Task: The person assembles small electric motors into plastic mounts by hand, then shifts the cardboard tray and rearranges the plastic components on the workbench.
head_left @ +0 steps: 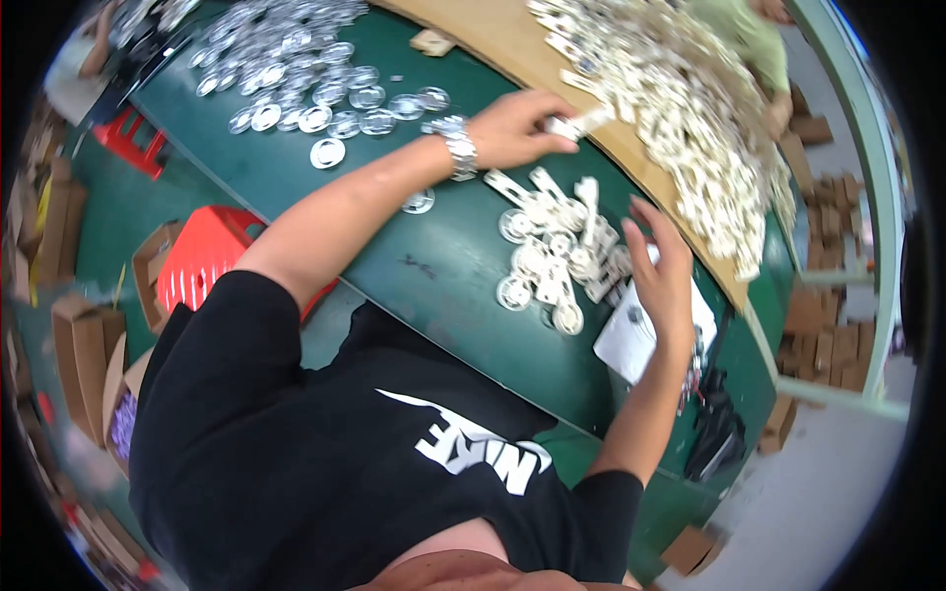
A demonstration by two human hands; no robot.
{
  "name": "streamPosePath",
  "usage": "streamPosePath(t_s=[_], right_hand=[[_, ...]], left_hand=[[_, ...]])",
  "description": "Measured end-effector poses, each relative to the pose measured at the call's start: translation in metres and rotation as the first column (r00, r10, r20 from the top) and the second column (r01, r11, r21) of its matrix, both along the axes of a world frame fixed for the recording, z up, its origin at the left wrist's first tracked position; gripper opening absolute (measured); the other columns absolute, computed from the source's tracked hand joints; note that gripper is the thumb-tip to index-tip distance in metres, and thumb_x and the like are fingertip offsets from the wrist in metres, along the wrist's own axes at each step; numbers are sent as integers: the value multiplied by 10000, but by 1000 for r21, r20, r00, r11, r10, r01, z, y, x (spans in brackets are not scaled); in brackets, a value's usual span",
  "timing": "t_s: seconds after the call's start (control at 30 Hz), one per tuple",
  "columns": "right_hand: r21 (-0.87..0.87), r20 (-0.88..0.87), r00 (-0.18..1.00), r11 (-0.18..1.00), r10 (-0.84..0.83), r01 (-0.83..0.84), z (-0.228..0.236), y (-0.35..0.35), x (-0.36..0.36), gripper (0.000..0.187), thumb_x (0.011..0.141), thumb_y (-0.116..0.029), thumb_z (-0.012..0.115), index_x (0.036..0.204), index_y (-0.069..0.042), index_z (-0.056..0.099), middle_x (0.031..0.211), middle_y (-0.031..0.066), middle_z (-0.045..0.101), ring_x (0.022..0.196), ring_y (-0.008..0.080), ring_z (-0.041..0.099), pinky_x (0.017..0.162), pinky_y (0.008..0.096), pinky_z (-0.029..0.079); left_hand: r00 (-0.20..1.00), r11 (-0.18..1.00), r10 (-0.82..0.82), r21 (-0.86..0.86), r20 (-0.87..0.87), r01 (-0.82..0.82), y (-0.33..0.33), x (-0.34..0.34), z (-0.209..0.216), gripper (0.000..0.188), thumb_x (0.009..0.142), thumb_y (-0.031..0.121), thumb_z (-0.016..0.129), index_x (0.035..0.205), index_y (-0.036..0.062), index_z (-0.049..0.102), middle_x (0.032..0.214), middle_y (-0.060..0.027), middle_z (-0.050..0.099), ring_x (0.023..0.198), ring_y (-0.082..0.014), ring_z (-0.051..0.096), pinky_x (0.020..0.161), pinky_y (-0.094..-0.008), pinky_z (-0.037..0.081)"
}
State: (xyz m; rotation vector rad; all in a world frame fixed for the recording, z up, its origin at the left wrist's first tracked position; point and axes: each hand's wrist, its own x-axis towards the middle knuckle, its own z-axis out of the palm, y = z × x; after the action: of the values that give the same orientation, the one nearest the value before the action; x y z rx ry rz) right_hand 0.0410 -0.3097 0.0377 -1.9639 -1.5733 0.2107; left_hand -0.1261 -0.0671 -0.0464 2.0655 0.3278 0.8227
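Observation:
My left hand (517,128), with a metal watch on its wrist, reaches forward over the green table. Its fingers are closed on a long white plastic part (593,119), somewhat blurred. My right hand (664,281) is raised beside a loose heap of white plastic parts (552,246), its fingers apart and nothing visible in them. Many parts in this heap are narrow strips with a round end. Near my left wrist, a clear round disc (419,202) rests on the table, partly behind my forearm.
Many clear discs (296,69) spread across the far left. A large pile of white parts (680,128) lies on a brown board (512,44) at the far right, beside another person (754,49). A white box (631,340), black bag (719,424) and red stool (202,261) are nearby.

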Motion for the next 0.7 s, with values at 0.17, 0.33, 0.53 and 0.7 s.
streamPosePath(t_s=[0.17,0.33,0.53,0.7], right_hand=[[-122,61,998,992,25,-18,18,-4,-24,328,989,-136,659,1287,0,641,1205,200,691,1044,350,671,923,395,519],[-141,148,988,990,48,-27,27,-12,-23,310,987,-124,653,1269,3,654,1218,205,689,1119,368,664,976,405,507],[-94,308,948,990,-75,109,16,-12,36,249,970,-120,663,1183,7,692,1043,215,709,946,348,678,851,415,534],[-107,363,914,966,-182,234,13,-2,90,248,948,-129,673,1150,11,705,974,212,712,873,352,684,805,430,533]], left_hand=[[1000,992,1,-123,11,0,4,0,-19,442,950,342,755,1239,33,628,1122,-111,620,872,-182,657,812,-321,560],[998,981,56,-188,33,-49,7,9,-20,493,963,385,736,1269,19,612,1036,-122,691,887,-171,666,807,-323,551],[999,962,28,-272,36,-17,13,2,-19,463,970,404,719,1224,30,618,979,-72,705,815,-140,664,753,-311,548],[1000,950,7,-313,-7,-8,7,-1,-9,441,955,412,728,1181,43,640,1041,-88,705,825,-167,664,762,-328,554]])
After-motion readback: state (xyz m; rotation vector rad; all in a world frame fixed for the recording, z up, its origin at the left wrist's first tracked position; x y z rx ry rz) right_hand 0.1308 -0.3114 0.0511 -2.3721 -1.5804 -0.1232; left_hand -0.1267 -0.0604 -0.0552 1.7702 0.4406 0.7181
